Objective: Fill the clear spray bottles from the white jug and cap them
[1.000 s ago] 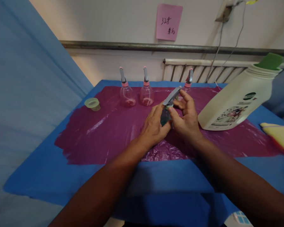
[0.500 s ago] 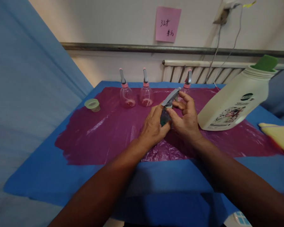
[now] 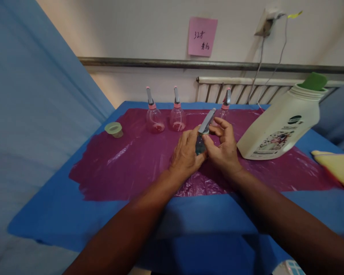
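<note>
In the head view, my left hand (image 3: 185, 152) is wrapped round the body of a small spray bottle (image 3: 200, 146) with a grey trigger top. My right hand (image 3: 224, 147) has its thumb and fingers at the bottle's collar, just under the grey spray head (image 3: 207, 120). Dark greenish colour shows in the part of the bottle between my hands; the rest is hidden. Behind stand a clear spray bottle with a pink collar (image 3: 177, 116), a similar spray bottle (image 3: 154, 119) to its left, and another spray bottle (image 3: 224, 110) partly behind my right hand.
A big cream jug (image 3: 278, 130) with a green piece in its mouth leans at the right. A small pale-green cup (image 3: 114, 130) sits at the left. Purple plastic sheeting (image 3: 126, 164) covers part of the blue cloth (image 3: 48, 198). A yellow cloth (image 3: 336, 166) lies far right.
The grey spray head has turned a little and stands steeper between my hands. My left hand stays round the bottle. The whole view has shifted slightly.
</note>
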The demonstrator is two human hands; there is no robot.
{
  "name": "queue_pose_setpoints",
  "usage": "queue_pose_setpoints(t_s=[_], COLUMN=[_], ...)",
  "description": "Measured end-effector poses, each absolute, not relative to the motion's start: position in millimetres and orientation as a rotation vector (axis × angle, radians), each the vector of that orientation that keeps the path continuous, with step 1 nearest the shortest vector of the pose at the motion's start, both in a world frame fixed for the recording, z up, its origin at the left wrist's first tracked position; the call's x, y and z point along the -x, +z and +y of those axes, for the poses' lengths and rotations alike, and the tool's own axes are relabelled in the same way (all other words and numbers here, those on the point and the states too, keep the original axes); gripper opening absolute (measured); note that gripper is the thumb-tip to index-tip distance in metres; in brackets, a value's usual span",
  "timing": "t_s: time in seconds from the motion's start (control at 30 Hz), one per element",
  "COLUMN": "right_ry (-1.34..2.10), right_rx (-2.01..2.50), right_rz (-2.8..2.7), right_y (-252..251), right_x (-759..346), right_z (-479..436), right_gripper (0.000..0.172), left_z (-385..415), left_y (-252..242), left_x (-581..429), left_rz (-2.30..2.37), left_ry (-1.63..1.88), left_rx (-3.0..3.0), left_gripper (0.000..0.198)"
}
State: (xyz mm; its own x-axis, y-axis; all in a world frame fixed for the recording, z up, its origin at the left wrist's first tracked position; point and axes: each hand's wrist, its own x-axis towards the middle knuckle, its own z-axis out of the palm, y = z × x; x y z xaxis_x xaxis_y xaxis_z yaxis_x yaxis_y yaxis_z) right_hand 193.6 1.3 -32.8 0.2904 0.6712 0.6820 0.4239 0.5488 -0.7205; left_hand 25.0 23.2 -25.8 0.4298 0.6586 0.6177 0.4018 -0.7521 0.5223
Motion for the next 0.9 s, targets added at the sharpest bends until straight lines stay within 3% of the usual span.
queue_pose_setpoints(t_s=[0.23, 0.43, 0.63, 0.9], right_ry=[0.176, 0.22, 0.176, 0.078], right_rx=[1.191, 1.285, 1.409, 1.588], right_rz=[-1.347, -1.285, -1.314, -1.303], right_y=[-24.6, -8.5, 14.6, 21.9], right_x=[-194.3, -207.2, -235.9, -250.1], right_z=[-8.4, 2.8, 55.4, 127.4], right_gripper=[0.036, 0.035, 0.036, 0.031], left_z=[23.9, 19.1, 30.6, 31.4], left_y=[-26.8, -27.3, -29.5, -31.4], left_x=[-26.4, -30.1, -27.4, -24.4], left_rz=[0.983, 0.933, 1.077, 1.04], left_ry=[1.22, 1.297, 1.322, 1.204], left_rx=[-2.469, -2.343, -2.106, -2.207], left_gripper=[0.088, 0.092, 0.073, 0.047])
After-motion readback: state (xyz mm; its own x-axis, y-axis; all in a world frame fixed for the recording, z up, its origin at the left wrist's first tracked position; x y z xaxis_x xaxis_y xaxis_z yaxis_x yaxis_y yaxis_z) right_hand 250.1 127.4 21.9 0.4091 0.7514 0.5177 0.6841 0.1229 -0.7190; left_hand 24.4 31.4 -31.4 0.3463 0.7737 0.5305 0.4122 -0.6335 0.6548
